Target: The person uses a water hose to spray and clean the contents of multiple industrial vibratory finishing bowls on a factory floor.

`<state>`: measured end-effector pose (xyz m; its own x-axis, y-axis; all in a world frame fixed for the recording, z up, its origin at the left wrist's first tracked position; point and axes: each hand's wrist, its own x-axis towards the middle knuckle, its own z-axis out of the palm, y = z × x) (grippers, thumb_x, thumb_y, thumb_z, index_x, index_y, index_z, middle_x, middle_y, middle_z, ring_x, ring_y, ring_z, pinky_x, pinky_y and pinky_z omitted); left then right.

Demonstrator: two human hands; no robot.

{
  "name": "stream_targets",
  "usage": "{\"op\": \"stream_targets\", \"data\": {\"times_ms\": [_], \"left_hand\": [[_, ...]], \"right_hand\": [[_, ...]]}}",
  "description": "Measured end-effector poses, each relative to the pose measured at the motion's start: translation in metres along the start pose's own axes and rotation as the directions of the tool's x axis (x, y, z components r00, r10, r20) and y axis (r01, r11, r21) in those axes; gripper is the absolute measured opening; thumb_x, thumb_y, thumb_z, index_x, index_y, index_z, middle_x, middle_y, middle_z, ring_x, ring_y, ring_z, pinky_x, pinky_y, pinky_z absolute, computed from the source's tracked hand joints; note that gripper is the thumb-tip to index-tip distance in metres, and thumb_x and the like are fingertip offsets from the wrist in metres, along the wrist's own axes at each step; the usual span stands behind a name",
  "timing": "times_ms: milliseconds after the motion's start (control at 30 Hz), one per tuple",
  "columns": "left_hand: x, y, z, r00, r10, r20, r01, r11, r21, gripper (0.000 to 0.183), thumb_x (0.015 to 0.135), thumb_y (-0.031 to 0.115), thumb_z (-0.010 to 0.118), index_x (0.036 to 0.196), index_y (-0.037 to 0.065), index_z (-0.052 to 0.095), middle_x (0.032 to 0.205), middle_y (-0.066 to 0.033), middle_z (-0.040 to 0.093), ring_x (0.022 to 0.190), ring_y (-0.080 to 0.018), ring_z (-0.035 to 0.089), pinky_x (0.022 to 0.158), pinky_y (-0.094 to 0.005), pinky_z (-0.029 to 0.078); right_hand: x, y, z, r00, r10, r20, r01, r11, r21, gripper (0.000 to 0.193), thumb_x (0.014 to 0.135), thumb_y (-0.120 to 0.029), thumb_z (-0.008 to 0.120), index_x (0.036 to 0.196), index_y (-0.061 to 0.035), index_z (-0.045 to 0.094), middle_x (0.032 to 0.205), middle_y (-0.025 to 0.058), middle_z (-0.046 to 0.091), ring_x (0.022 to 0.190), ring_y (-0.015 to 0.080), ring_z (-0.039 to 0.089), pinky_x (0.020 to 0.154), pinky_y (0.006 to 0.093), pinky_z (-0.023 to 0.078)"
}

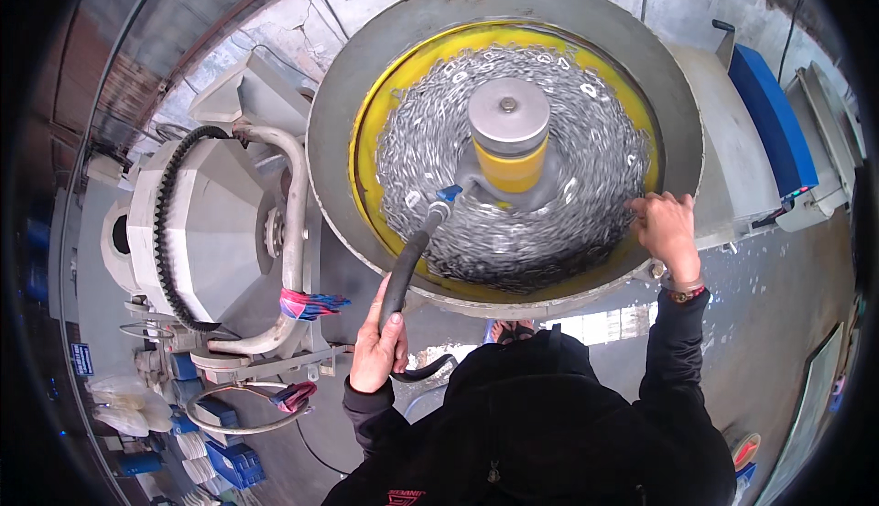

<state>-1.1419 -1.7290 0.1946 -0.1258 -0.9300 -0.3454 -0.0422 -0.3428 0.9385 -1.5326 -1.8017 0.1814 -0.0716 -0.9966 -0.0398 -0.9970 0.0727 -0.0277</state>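
Observation:
My left hand (377,352) is closed around a black hose (409,263). The hose ends in a nozzle with a blue valve handle (449,194), pointing into a round tub beside its central column. A thin stream seems to leave the nozzle. My right hand (667,229) is over the tub's right rim, index finger stretched toward the contents, other fingers bent, with nothing visible in it. Whether the fingertip touches the contents is unclear. The grey tub (341,130) has a yellow lining and holds many small silvery metal pieces (430,140), blurred by motion.
A grey-capped yellow column (510,172) rises mid-tub. To the left is a pale tumbling barrel (211,222) with a bent pipe frame (295,195); below it are a handwheel (206,422) and blue crates (234,463). A blue-panelled machine (774,121) stands right.

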Motion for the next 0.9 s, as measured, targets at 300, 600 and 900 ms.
{"op": "stream_targets", "data": {"times_ms": [300,600,900], "left_hand": [[-0.002,-0.004,0.009,0.997,0.044,-0.065,-0.043,0.999,0.029,0.054,0.094,0.023,0.042,0.141,0.012,0.018,0.049,0.0019,0.036,0.036,-0.0058,0.034,0.035,-0.0206,0.031],[-0.003,0.008,0.016,0.996,0.024,-0.087,-0.014,0.993,0.114,0.053,0.095,0.022,0.04,0.141,0.011,0.016,0.049,0.0035,0.036,0.035,-0.0049,0.035,0.034,-0.0194,0.032],[-0.008,0.006,0.002,0.974,-0.077,-0.212,0.101,0.989,0.107,0.046,0.096,0.032,0.036,0.135,0.013,0.022,0.048,0.0008,0.033,0.032,-0.0071,0.03,0.029,-0.02,0.028]], "right_hand": [[0.001,-0.005,-0.006,0.994,0.102,-0.026,-0.095,0.975,0.199,0.029,0.069,-0.015,0.068,0.099,-0.0177,0.066,0.088,0.0037,0.063,0.092,0.0216,0.055,0.087,0.04,0.035],[-0.079,0.053,0.082,0.476,0.872,-0.115,0.525,-0.176,0.832,0.026,0.09,-0.028,0.043,0.079,-0.0055,0.05,0.072,0.0018,0.05,0.061,0.0088,0.045,0.049,0.0199,0.035],[-0.229,0.001,0.402,0.286,-0.074,0.955,-0.956,-0.082,0.28,0.027,0.083,-0.029,0.055,0.097,-0.008,0.065,0.085,0.0034,0.062,0.075,0.0148,0.058,0.063,0.0353,0.05]]}}
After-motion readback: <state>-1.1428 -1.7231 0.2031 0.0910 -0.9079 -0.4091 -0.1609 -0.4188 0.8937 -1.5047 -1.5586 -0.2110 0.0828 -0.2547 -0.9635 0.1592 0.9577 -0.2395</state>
